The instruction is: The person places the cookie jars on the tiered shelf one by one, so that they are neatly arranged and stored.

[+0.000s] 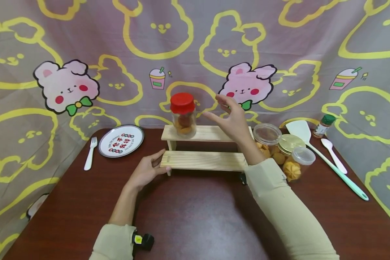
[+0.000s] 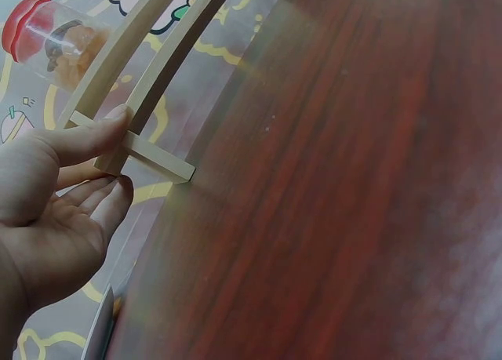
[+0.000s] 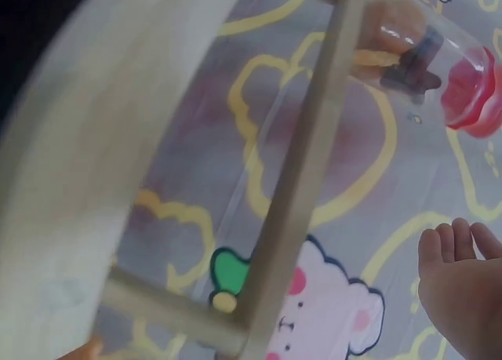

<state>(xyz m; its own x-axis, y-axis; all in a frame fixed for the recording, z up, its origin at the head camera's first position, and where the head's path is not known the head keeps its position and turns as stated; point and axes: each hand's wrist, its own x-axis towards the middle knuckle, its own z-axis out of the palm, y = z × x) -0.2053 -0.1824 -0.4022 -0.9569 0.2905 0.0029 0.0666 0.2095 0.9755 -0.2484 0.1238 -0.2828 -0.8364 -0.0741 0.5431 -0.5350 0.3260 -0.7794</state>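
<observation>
A two-tier wooden rack (image 1: 203,160) stands on the table near the back. My left hand (image 1: 146,170) pinches the left end of its lower shelf, with the thumb on one side and fingers on the other, as the left wrist view shows at the shelf end (image 2: 118,152). On the upper shelf, toward the left, stands a clear jar with a red lid (image 1: 183,115), holding brown and tan pieces. To the right of this jar my right hand (image 1: 232,121) is raised above the upper shelf, apart from the jar. Its fingers are spread from the thumb and hold nothing.
Right of the rack stand several clear jars of cookies (image 1: 292,166). Beyond them lie a spatula (image 1: 299,130), a white spoon (image 1: 334,155) and a green-capped bottle (image 1: 323,126). At left are a plate (image 1: 121,141) and a fork (image 1: 91,153). A patterned cloth (image 1: 188,43) hangs behind.
</observation>
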